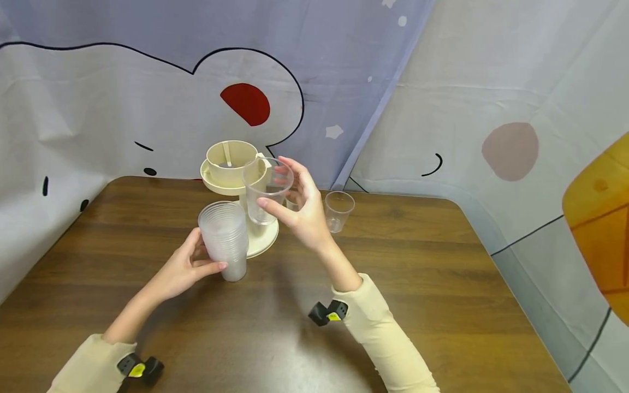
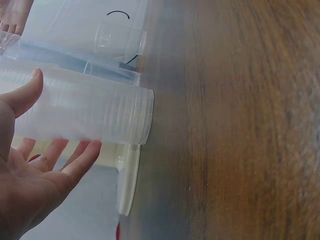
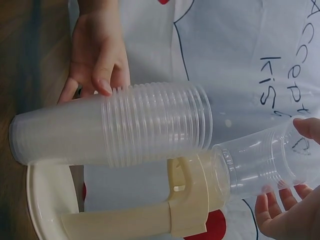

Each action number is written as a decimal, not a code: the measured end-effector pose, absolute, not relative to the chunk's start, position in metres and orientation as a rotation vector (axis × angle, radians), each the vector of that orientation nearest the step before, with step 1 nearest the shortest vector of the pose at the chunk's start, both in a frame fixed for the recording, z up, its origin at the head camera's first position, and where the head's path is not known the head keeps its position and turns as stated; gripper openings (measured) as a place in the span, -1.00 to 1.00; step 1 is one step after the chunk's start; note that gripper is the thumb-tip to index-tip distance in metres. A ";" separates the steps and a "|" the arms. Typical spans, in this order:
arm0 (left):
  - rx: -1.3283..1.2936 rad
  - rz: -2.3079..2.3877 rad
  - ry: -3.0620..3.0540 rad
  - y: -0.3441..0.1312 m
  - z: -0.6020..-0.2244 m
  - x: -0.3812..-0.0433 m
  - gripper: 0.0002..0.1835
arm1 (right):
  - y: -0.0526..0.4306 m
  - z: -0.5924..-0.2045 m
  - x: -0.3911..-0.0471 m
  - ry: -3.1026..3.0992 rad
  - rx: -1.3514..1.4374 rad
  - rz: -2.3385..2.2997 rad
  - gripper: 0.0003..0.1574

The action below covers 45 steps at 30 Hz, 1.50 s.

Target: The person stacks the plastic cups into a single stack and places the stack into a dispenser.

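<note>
A tall stack of nested clear plastic cups (image 1: 223, 234) is in my left hand (image 1: 184, 270), the thumb on its near side and the fingers round the other side. Whether the stack's bottom touches the table, I cannot tell. My right hand (image 1: 307, 213) holds a clear plastic cup (image 1: 265, 188) between thumb and fingers, up in the air to the right of the stack. Just behind both stands a cream plastic stand (image 1: 223, 176) with a ring-shaped top and a round base (image 1: 265, 240); the stack and the held cup partly hide it.
On the wooden table (image 1: 417, 284), a single clear cup (image 1: 339, 210) stands upright to the right of my right hand. Another clear cup (image 2: 112, 73), partly hidden, shows behind the stack in the left wrist view. A printed curtain (image 1: 344, 82) hangs behind the table.
</note>
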<state>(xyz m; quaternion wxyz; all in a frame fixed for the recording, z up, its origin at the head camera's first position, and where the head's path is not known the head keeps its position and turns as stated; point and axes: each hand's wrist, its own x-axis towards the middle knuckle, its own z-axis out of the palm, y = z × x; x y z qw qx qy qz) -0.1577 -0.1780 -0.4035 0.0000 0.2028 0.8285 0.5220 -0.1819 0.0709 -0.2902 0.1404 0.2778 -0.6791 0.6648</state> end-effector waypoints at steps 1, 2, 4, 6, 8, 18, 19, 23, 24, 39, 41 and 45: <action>0.635 1.639 2.604 -0.178 -0.403 -0.158 -0.18 | 0.070 -0.290 -0.182 -1.961 0.807 1.920 -0.11; 0.634 1.639 2.605 -0.178 -0.403 -0.158 -0.19 | 0.069 -0.289 -0.181 -1.961 0.809 1.921 -0.11; 0.632 1.638 2.606 -0.178 -0.403 -0.158 -0.19 | 0.068 -0.288 -0.181 -1.958 0.817 1.919 -0.11; 0.629 1.636 2.607 -0.178 -0.403 -0.158 -0.19 | 0.067 -0.288 -0.181 -1.952 0.830 1.923 -0.11; 0.625 1.635 2.605 -0.178 -0.403 -0.158 -0.19 | 0.066 -0.287 -0.181 -1.940 0.846 1.932 -0.11; 0.627 1.647 2.589 -0.178 -0.403 -0.158 -0.19 | 0.057 -0.285 -0.181 -1.830 0.962 2.032 -0.09; 0.628 1.649 2.589 -0.178 -0.403 -0.158 -0.19 | 0.056 -0.285 -0.180 -1.822 0.968 2.042 -0.09; 0.628 1.653 2.584 -0.178 -0.404 -0.157 -0.20 | 0.053 -0.285 -0.179 -1.815 0.984 2.061 -0.08; 0.630 1.654 2.583 -0.178 -0.404 -0.157 -0.20 | 0.053 -0.285 -0.178 -1.818 0.985 2.062 -0.08; 0.642 1.655 2.589 -0.178 -0.405 -0.158 -0.18 | 0.044 -0.289 -0.177 -1.866 0.972 2.086 -0.07; 0.643 1.655 2.590 -0.178 -0.405 -0.157 -0.19 | 0.043 -0.290 -0.177 -1.865 0.975 2.090 -0.06; 0.639 1.653 2.590 -0.178 -0.405 -0.157 -0.19 | 0.041 -0.292 -0.177 -1.870 0.979 2.090 -0.06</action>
